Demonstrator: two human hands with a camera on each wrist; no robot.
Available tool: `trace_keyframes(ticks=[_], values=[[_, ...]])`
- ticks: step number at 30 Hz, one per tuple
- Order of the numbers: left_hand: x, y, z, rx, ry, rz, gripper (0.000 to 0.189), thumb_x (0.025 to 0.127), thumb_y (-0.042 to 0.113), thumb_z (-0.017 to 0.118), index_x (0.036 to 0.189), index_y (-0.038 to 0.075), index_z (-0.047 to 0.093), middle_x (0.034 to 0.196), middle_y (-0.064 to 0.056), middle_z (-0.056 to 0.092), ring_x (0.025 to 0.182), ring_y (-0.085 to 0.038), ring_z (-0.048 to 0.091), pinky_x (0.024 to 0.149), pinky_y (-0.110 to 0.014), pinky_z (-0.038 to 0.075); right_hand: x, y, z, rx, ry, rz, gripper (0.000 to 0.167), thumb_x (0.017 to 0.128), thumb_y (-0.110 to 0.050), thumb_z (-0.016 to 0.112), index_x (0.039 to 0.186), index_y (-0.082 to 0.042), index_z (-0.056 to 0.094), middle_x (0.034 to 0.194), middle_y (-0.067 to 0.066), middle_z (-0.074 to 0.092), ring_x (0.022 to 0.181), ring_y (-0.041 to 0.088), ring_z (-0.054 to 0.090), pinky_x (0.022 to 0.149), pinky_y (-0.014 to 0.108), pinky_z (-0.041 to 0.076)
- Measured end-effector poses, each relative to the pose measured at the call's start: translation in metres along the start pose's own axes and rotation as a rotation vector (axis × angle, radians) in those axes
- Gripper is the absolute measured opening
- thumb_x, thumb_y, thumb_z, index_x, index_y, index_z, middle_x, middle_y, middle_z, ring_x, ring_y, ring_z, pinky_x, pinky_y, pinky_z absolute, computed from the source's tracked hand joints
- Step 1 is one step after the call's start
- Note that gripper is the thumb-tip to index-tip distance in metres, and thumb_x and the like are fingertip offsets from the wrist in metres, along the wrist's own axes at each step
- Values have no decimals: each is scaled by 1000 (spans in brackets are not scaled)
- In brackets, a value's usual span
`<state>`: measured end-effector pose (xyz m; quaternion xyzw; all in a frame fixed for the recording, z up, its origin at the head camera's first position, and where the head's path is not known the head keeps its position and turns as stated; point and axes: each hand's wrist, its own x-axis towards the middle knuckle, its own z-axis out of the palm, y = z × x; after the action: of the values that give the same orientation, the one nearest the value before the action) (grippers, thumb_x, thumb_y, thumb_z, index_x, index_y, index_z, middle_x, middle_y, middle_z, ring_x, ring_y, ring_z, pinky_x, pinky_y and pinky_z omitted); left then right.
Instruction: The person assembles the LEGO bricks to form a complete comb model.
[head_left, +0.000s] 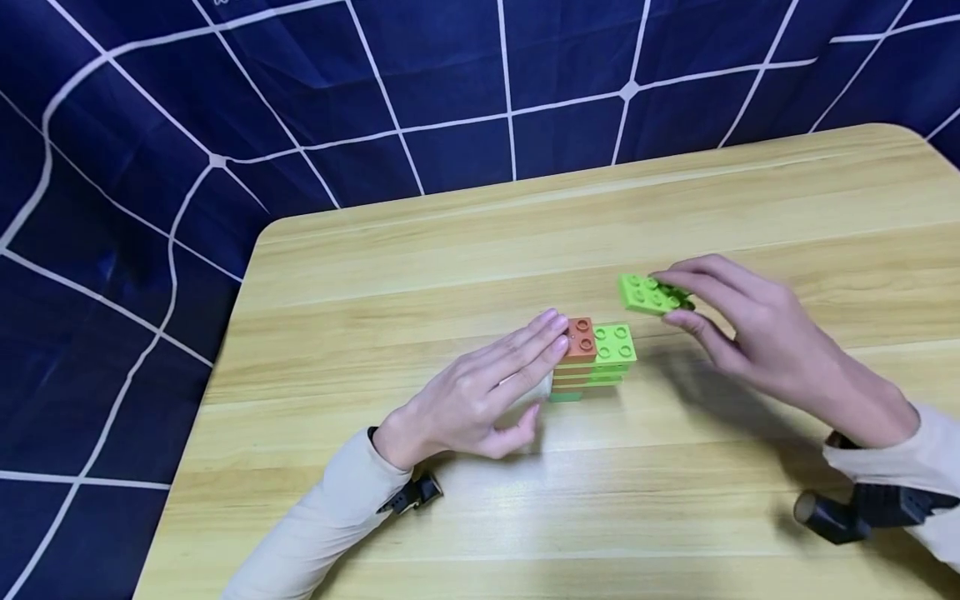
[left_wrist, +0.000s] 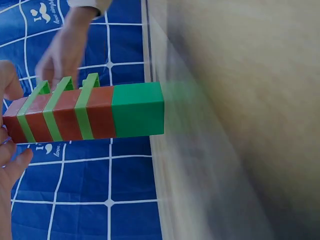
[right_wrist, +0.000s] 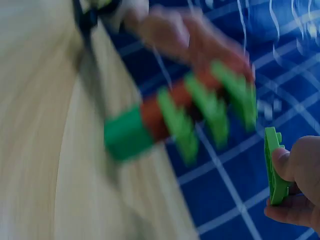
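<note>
A tower of toy building bricks (head_left: pixel 576 369) stands on the table, with a green brick (left_wrist: pixel 138 110) at its base. Above that, red bricks (left_wrist: pixel 101 112) alternate with lime-green plates (left_wrist: pixel 59 117) that jut out to one side. My left hand (head_left: pixel 480 387) touches the top red brick (head_left: pixel 581 339) with nearly straight fingers; its thumb stands apart from them. To the right, my right hand (head_left: pixel 750 325) pinches a studded lime-green plate (head_left: pixel 643 293) between thumb and fingers, held away from the tower. The fingers hide part of this plate.
The light wooden table (head_left: pixel 360 275) has rounded back corners. A dark blue cloth (head_left: pixel 450 83) with white lines hangs behind it and at the left. Black camera mounts (head_left: pixel 832 517) sit on the wrists.
</note>
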<state>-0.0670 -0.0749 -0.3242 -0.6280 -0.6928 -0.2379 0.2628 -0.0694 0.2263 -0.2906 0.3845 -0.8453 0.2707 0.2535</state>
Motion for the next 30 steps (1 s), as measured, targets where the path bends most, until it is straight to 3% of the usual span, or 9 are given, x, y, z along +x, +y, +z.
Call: trace_keyframes(ticks=[4, 9, 17, 24, 27, 30], values=[[-2, 0, 2, -21, -26, -7, 92, 75, 11, 66, 147, -13, 14, 137, -41, 39, 139, -41, 31, 112, -45, 35, 12, -28, 0, 63, 36, -78, 52, 101, -39, 46, 112, 8, 66, 103, 17, 66, 89, 24, 62, 94, 5, 41], [-3, -1, 2, -37, -59, -28, 97, 73, 13, 67, 148, -13, 10, 139, -41, 36, 140, -40, 28, 113, -44, 33, 20, -43, 0, 85, 41, -138, 48, 102, -35, 46, 110, 7, 68, 102, 17, 66, 88, 23, 63, 95, 6, 41], [-3, 0, 2, -32, -88, -35, 98, 74, 14, 67, 148, -12, 8, 145, -38, 30, 141, -39, 27, 114, -44, 32, 25, -50, 1, 11, -12, -182, 47, 104, -32, 41, 113, 5, 68, 106, 17, 65, 92, 26, 62, 98, 10, 39], [-4, 1, 4, -27, -82, -32, 99, 77, 15, 64, 148, -10, 0, 156, -27, 2, 143, -38, 20, 114, -43, 32, 29, -51, 0, -29, -40, -213, 46, 105, -31, 39, 117, 3, 67, 107, 16, 64, 94, 26, 62, 98, 13, 41], [-4, 1, 4, -26, -83, -39, 101, 76, 15, 65, 148, -10, -1, 157, -25, -2, 144, -37, 18, 114, -43, 32, 30, -50, -1, -55, -60, -224, 46, 105, -31, 37, 117, 2, 68, 107, 15, 64, 94, 25, 62, 90, 20, 48], [-4, 2, 4, -15, -79, -51, 102, 75, 15, 67, 148, -10, 0, 155, -30, 7, 143, -38, 21, 114, -43, 32, 31, -51, -3, -72, -78, -229, 47, 106, -31, 35, 117, 2, 68, 107, 15, 64, 94, 25, 62, 80, 29, 53]])
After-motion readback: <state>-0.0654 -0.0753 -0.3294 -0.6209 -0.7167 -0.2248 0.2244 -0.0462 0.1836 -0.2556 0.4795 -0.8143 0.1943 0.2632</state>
